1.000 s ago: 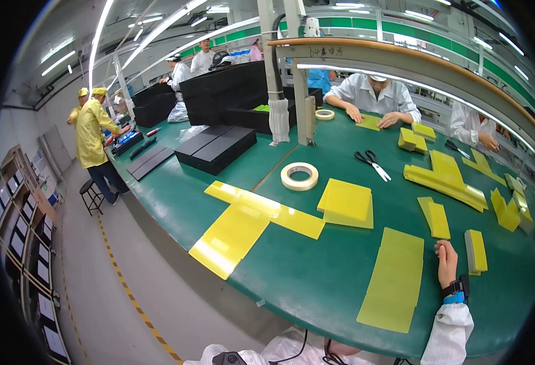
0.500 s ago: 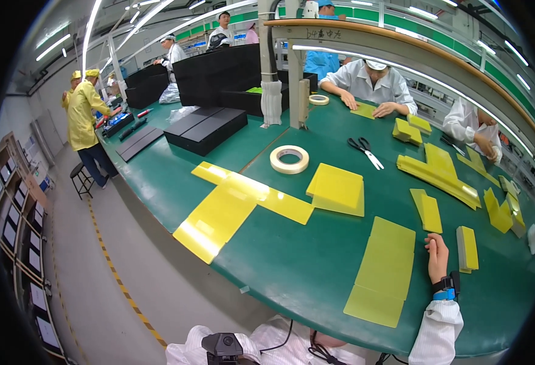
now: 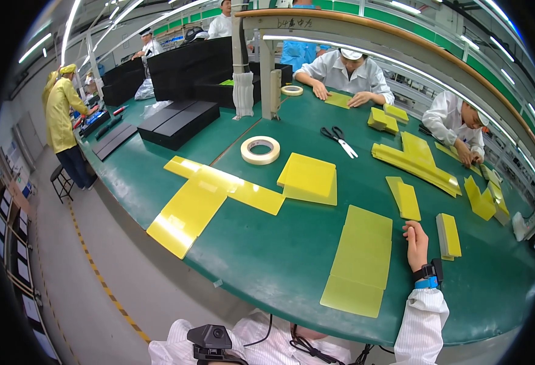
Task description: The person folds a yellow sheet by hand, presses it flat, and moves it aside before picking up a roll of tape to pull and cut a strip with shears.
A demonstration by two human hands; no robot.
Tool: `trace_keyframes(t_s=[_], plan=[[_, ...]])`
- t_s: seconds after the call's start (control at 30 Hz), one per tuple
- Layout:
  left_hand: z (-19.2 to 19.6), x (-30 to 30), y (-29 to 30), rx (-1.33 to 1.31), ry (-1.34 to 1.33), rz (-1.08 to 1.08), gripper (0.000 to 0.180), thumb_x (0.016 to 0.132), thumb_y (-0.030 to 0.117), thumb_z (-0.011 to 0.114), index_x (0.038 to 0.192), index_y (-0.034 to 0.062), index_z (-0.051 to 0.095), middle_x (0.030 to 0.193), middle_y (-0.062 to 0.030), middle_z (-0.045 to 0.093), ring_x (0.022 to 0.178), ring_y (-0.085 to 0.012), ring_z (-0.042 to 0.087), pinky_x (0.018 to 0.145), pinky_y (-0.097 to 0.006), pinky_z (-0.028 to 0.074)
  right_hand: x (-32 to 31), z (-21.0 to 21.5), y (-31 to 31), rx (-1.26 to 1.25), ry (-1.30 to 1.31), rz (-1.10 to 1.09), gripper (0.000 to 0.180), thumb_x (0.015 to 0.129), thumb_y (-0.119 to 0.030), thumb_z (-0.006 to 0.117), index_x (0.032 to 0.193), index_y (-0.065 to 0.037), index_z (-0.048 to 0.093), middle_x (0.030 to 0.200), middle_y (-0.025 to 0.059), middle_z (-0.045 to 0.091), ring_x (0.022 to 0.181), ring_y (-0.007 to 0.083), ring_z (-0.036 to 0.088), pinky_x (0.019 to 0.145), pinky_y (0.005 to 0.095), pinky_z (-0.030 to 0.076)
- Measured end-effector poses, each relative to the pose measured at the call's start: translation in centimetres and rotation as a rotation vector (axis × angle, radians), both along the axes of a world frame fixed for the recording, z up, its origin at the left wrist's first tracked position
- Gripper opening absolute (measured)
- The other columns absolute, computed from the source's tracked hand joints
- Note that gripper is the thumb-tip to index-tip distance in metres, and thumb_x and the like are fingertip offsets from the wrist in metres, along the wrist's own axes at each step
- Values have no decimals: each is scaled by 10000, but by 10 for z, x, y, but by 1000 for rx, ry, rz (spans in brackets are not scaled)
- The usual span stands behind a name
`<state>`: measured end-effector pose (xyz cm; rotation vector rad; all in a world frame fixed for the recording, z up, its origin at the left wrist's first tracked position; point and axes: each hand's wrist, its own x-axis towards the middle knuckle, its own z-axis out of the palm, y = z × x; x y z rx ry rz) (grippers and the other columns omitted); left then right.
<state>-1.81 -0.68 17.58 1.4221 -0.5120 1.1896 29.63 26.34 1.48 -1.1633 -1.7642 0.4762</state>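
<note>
Only the person's right hand (image 3: pixel 416 244) shows; it rests on the green desk (image 3: pixel 267 267) with its fingers (image 3: pixel 411 230) curled loosely together, holding nothing, their tips touching the right long edge of a flat, creased yellow rectangular sheet (image 3: pixel 360 261). That sheet lies immediately to the left of the fingers, and its long axis runs away from the person and slightly rightward, roughly parallel to the forearm, so the fingers meet its side near the far half rather than an end. Just to the right of the fingers, apart from them, sits a small yellow folded block (image 3: pixel 448 235), its long axis running the same way. Beyond the fingertips, a little farther up the desk, lies a narrow yellow folded strip (image 3: pixel 405 198). Farther to the left of the fingers are a stack of square yellow sheets (image 3: pixel 309 178), a long yellow cross-shaped flat sheet (image 3: pixel 210 198) and a roll of pale tape (image 3: pixel 260 149); black-handled scissors (image 3: pixel 338 139) lie well beyond. The left hand is not in view, so its state cannot be told, and the right hand is plainly the nearer one to the creased sheet. Other workers in white coats sit at the far side, handling their own yellow pieces.
</note>
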Motion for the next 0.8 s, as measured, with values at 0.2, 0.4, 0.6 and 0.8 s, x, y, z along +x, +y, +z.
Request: trace_keyframes(t_s=[0.2,0.4,0.6,0.8], plan=[[1,-5,9,41,-43,-49,406,968,430,430,954,116,687,611,8,428,467,-136,406,437,-288,289,-2,0,-3,5,0,-23,220,954,-153,481,1052,18,579,884,107,638,763,177,600,690,282,484],[6,-1,3,-103,15,310,545,963,517,360,1005,66,663,871,-130,554,958,-298,453,848,-422,351,0,0,-5,34,-11,-13,210,946,-153,488,1025,17,584,889,117,645,788,208,621,706,298,487],[26,3,8,126,139,247,622,977,548,232,1066,89,642,1136,-284,488,1050,-342,416,971,-502,253,-1,-2,-7,40,-16,-19,205,940,-155,496,1011,16,583,889,139,644,798,254,624,716,317,486],[26,47,10,58,-252,355,613,1003,484,157,977,133,658,1123,-317,513,1069,-362,431,954,-504,263,-3,0,-4,39,-17,-31,191,931,-147,508,1000,11,590,891,146,641,792,268,621,706,324,483]])
